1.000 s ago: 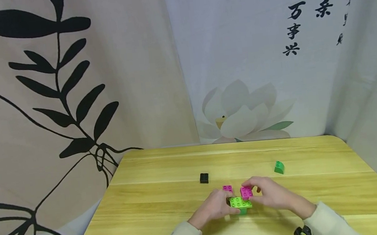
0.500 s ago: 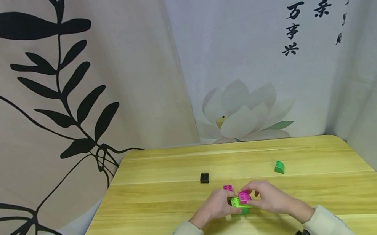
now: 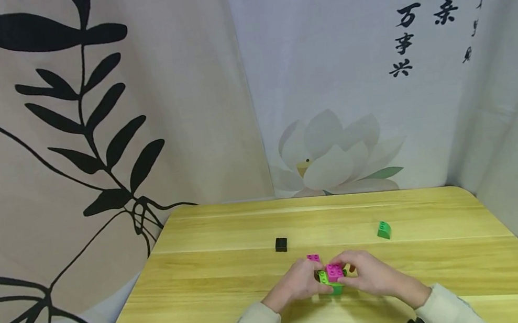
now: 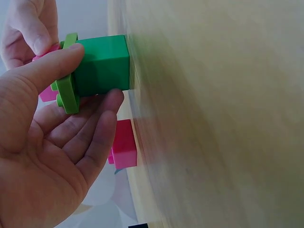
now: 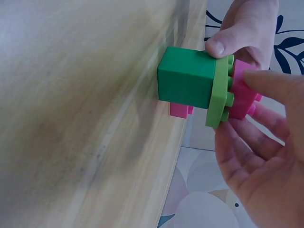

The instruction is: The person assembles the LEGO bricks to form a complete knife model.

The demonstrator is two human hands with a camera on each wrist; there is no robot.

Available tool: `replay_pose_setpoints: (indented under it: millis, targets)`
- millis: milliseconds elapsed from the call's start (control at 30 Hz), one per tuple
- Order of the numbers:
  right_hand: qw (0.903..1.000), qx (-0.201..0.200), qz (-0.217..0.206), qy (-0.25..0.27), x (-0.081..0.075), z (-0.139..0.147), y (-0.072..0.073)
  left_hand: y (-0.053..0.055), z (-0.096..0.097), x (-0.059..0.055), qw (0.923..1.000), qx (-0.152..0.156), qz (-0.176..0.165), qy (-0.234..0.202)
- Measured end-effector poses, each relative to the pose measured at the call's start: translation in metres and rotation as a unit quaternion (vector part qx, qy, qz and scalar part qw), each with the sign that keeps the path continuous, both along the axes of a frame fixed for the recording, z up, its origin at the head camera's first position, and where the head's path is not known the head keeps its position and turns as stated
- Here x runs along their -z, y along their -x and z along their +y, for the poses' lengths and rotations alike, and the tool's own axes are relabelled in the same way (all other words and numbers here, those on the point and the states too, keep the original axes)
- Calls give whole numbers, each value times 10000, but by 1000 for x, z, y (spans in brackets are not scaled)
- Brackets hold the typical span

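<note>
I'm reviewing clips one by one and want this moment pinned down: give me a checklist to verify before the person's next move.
1. Left hand grips the stack's green brick: ok.
2. Right hand pinches the upper pink brick: ok.
3. Upper pink brick over the lime-green plate: ok, some studs uncovered.
4. Upper pink brick pressed fully down: cannot tell.
5. Room behind the left hand: not ok, probably tight; another pink brick lies close.
6. Black brick and green sloped brick away from both hands: ok.
</note>
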State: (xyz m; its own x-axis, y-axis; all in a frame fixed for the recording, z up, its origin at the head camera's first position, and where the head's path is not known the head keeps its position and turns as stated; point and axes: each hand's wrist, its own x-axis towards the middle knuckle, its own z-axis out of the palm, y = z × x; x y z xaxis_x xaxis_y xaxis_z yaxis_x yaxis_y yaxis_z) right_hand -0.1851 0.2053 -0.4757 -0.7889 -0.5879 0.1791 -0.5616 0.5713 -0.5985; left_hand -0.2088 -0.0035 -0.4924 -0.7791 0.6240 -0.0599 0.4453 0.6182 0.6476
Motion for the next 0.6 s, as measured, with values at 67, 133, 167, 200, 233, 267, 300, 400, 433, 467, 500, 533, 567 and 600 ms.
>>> replay_pose_setpoints:
  millis: [67,133,167,200,233,267,300,400,433,467,500,533,567,600]
  targets:
    - [10000,9,8,-30,0,0,0,1,0,0,10000,13,24,7]
    - [10000,29,17,-63,1,0,1,2,1,1,10000,25,36,11]
    - [10000,36,35,-80,1,0,1,2,1,1,10000,26,43,22]
    - [9999,53,26,-108,1,0,1,3,1,2,10000,31,44,41]
    - [9999,57,29,-112,1,0,1,3,1,2,10000,35,62,56]
    - [9999,53,41,-106,1,0,1,3,2,2,9999,44,77,64]
    - [9999,42,58,-92,2,0,2,3,2,2,9999,53,96,69]
    - [9999,-5,113,-38,3,0,2,4,2,2,9998,69,146,105]
    - [9999,-18,117,-14,3,0,2,4,3,2,9998,71,154,116]
    - [9999,-28,120,0,3,0,2,4,3,2,9998,68,137,119]
    - [9999,-33,126,7,4,1,2,5,3,2,9998,65,127,126]
    - [9999,-31,123,5,4,1,3,5,3,2,9998,61,127,138]
    - [9999,-31,120,6,4,1,3,5,3,1,9998,59,113,140]
    - [9999,-46,144,10,3,2,3,5,3,1,9998,57,102,139]
